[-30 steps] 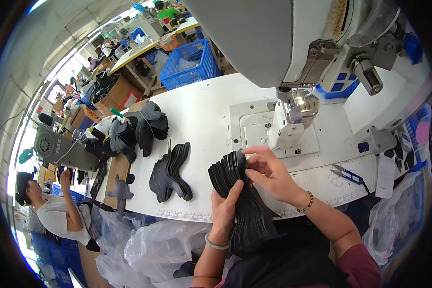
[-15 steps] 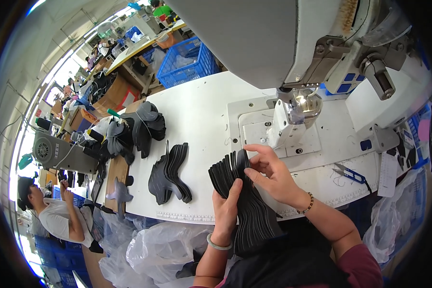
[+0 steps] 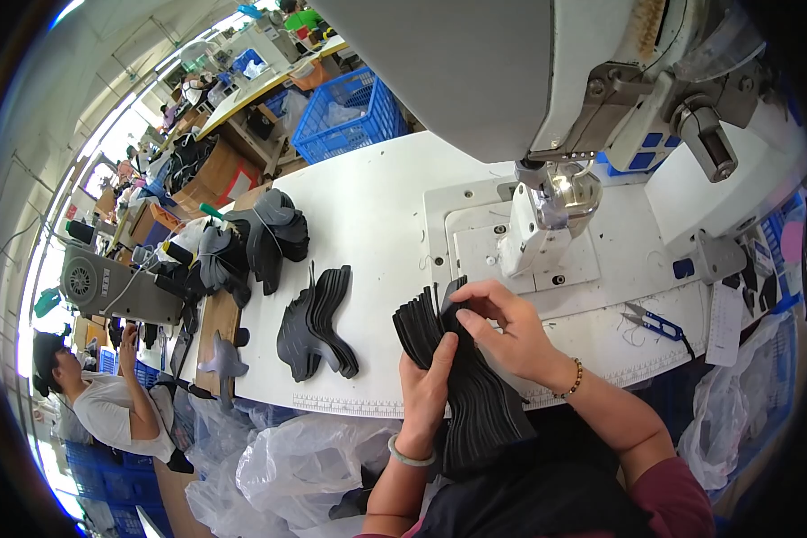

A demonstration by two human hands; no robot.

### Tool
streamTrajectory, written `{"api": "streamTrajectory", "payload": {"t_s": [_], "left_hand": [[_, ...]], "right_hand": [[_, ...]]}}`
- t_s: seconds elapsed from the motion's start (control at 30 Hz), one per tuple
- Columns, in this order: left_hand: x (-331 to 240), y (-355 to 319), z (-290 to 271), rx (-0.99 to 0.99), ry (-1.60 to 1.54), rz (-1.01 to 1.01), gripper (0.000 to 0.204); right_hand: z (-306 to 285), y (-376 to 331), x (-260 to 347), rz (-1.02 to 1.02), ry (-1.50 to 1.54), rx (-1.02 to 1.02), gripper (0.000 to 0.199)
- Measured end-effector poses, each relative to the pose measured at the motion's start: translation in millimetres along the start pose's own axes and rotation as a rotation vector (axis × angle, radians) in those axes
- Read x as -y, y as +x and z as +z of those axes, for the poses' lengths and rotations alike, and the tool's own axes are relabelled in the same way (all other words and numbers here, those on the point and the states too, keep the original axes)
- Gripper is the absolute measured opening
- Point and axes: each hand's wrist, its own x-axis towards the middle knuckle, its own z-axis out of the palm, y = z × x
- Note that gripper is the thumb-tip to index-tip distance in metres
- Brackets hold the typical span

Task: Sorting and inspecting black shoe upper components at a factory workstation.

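Note:
A thick fanned stack of thin black cut pieces [image 3: 482,417] stands over the table's front edge. My left hand [image 3: 423,394] is wrapped round the stack's left side, its thumb laid across the front. At the upper end, my right hand [image 3: 508,334] pinches the top of the rightmost pieces between thumb and forefinger. A narrow gap parts those from the rest. Left of my hands, another pile of dark curved pieces [image 3: 316,323] lies on the white table [image 3: 377,215]. Behind that sit tied bundles of similar pieces [image 3: 278,235].
A sewing machine [image 3: 475,72] towers over the right side. Blue-handled thread snips [image 3: 655,325] lie at the right among thread scraps. Clear plastic bags [image 3: 305,462] hang below the front edge. A blue crate [image 3: 345,121] stands beyond the table; a co-worker [image 3: 121,403] is at the left.
My right fingers have shifted slightly at the stack's top, and the pieces there have moved toward the right. The stack has turned a little. The co-worker's hand has risen.

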Motion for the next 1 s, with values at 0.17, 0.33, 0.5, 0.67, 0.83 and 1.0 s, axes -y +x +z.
{"api": "streamTrajectory", "payload": {"t_s": [0.17, 0.33, 0.5, 0.67, 0.83, 1.0], "left_hand": [[4, 0, -1, 0.04, 0.08, 0.07, 0.025], [5, 1, -4, 0.068, 0.091, 0.047, 0.025], [1, -1, -1, 0.065, 0.07, 0.025, 0.027], [7, -1, -5, 0.052, 0.158, 0.092, 0.031], [7, 1, -1, 0.039, 0.09, 0.076, 0.033], [11, 3, -2, -0.035, 0.12, 0.076, 0.035]], "right_hand": [[-2, 10, 4, 0.094, 0.039, 0.025, 0.025], [-5, 11, 2, 0.241, 0.217, 0.095, 0.026], [-4, 10, 16, 0.031, 0.015, 0.027, 0.031], [-10, 12, 20, -0.112, -0.298, 0.171, 0.041], [-9, 11, 16, -0.128, -0.246, 0.126, 0.031], [-6, 9, 15, -0.138, -0.241, 0.085, 0.031]]}}
